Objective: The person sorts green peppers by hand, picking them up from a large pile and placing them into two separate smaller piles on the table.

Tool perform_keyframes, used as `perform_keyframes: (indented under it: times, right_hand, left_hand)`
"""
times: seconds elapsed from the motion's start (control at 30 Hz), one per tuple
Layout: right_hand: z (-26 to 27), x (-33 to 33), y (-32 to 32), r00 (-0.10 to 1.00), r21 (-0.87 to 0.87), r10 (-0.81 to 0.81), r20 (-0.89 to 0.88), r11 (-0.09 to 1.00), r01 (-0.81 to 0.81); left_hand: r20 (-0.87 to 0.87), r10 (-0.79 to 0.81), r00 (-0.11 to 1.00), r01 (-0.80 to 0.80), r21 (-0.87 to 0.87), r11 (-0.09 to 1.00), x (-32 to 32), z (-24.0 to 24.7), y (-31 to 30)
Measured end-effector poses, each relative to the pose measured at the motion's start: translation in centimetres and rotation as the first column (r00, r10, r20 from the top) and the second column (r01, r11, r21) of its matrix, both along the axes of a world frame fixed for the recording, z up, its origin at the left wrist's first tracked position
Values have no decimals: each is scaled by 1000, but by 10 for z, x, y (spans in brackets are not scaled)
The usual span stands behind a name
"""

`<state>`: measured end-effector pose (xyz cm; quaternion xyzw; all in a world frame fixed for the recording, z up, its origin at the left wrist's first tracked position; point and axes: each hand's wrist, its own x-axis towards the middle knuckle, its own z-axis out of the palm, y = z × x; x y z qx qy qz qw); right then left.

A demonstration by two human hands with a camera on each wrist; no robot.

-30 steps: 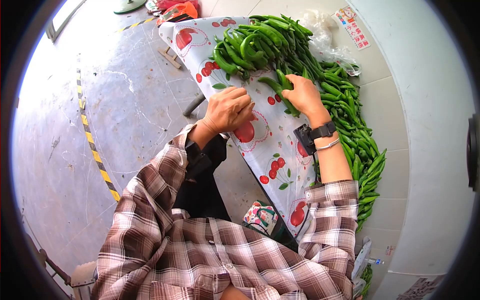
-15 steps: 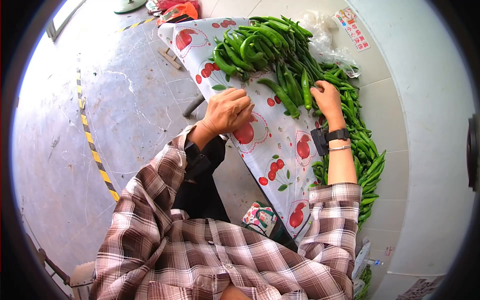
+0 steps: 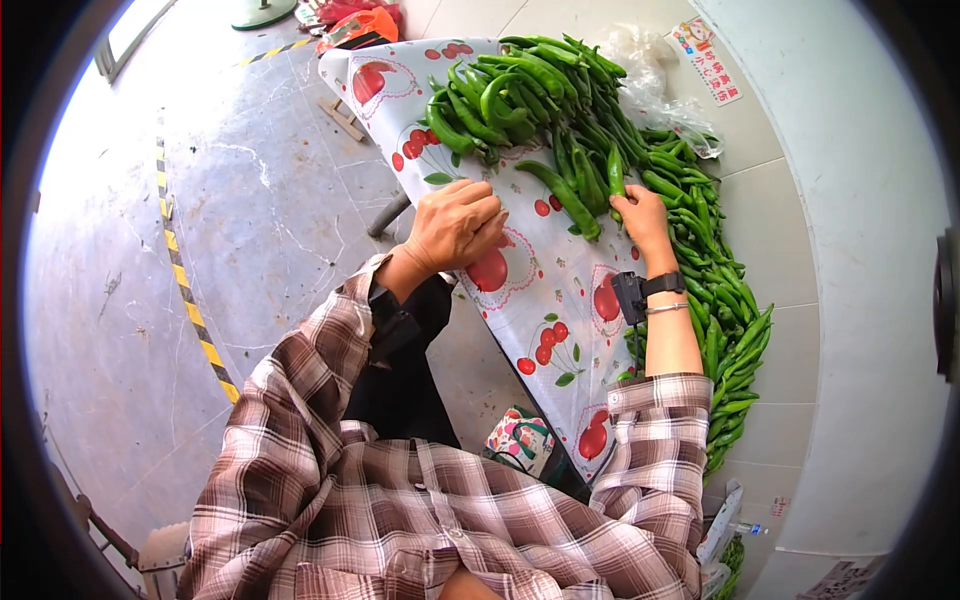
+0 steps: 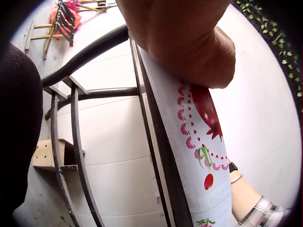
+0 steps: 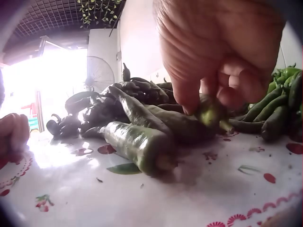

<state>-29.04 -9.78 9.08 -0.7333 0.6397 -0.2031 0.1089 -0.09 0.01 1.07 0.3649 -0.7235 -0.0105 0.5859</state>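
Right hand (image 3: 643, 218) pinches one green pepper (image 3: 615, 168) above the cloth

Nearest the head camera is a brown-and-white checked shirt (image 3: 440, 490), with both sleeves reaching forward. Below the table's near edge, a patterned bag (image 3: 520, 440) shows beside dark trousers (image 3: 405, 390). The pale cloth (image 3: 540, 300), printed with cherries and larger red fruit, narrows toward the person.

The left hand (image 3: 455, 225) is clenched at the left edge of the cloth, knuckles up; nothing shows in its grasp, though the palm is hidden. The right wrist wears a black strap (image 3: 665, 283) and a thin bracelet (image 3: 668, 307). That hand's thumb and fingers close round the near end of the pepper, by the stem, while its tip points away toward the heap. Just left of it, a few loose peppers (image 3: 565, 200) lie on the cloth, stem ends toward the person.

Farther off, the main heap (image 3: 500, 90) covers the far part of the cloth, its peppers layered and partly curved. A long pile (image 3: 730, 320) runs down the right side, beyond the right hand. Crumpled clear plastic (image 3: 650, 75) lies against the heap's far right, near a sign (image 3: 707, 60) with red writing.

Away to the left, black-and-yellow tape (image 3: 185, 285) crosses the grey floor. Past the table's far left corner sit an orange bag (image 3: 360, 25) and a round green base (image 3: 262, 12). Right wrist view: a large fan (image 5: 99, 73) stands behind the peppers.
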Motion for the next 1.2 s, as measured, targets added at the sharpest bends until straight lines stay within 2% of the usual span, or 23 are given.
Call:
perform_keyframes:
  times: [0.07, 0.13, 0.2, 0.27, 0.53, 0.67, 0.77, 0.8, 0.87, 0.93, 1.0, 1.07, 1.2]
  right_hand:
    - [2, 4, 2, 1000, -24, 4, 31, 1000, -3]
    - [8, 12, 8, 993, -115, 84, 83, 991, -74]
    - [6, 15, 7, 995, -118, 81, 57, 990, -74]
    - [-1, 17, 6, 986, -193, 165, -33, 967, -169]
    - [6, 22, 18, 992, -231, 99, -72, 966, -114]
    - [10, 24, 32, 995, -297, 95, 5, 951, -89]
    - [10, 32, 40, 967, -268, 126, 221, 961, -64]
    - [10, 40, 44, 935, -271, 137, 326, 962, -46]
    - [14, 54, 53, 876, -144, 80, 475, 990, -12]
    - [7, 70, 57, 695, -35, 52, 717, 999, -39]
    - [2, 92, 67, 506, 37, 21, 862, 994, -104]
    - [0, 112, 78, 342, 91, -39, 939, 986, -137]
    - [-19, 131, 86, 130, 99, -75, 989, 978, -182]
  left_hand:
    - [21, 13, 1000, -13, 16, 1000, 1, -1, -1]
    - [5, 20, 1000, -20, -3, 1000, 0, 0, 0]
    - [12, 24, 1000, -24, 8, 1000, -1, -1, 1]
    - [22, 26, 999, -26, 11, 1000, -1, 0, 0]
    - [11, 21, 1000, -21, -5, 1000, -3, 1, 0]
    - [30, -4, 1000, 3, 22, 1000, -2, 0, 0]
    - [-8, -5, 1000, 5, -11, 1000, -4, 1, -2]
    - [0, -24, 1000, 24, -16, 1000, -5, 2, 0]
    - [7, 3, 1000, -3, 21, 1000, -4, 3, 0]
    - [38, 18, 999, -21, 76, 997, -4, 2, 1]
    - [44, 19, 999, -23, 81, 996, -6, 2, 2]
    - [54, 6, 999, -10, 81, 997, -7, 2, 1]
    - [56, 13, 998, -18, 100, 995, -7, -1, -1]
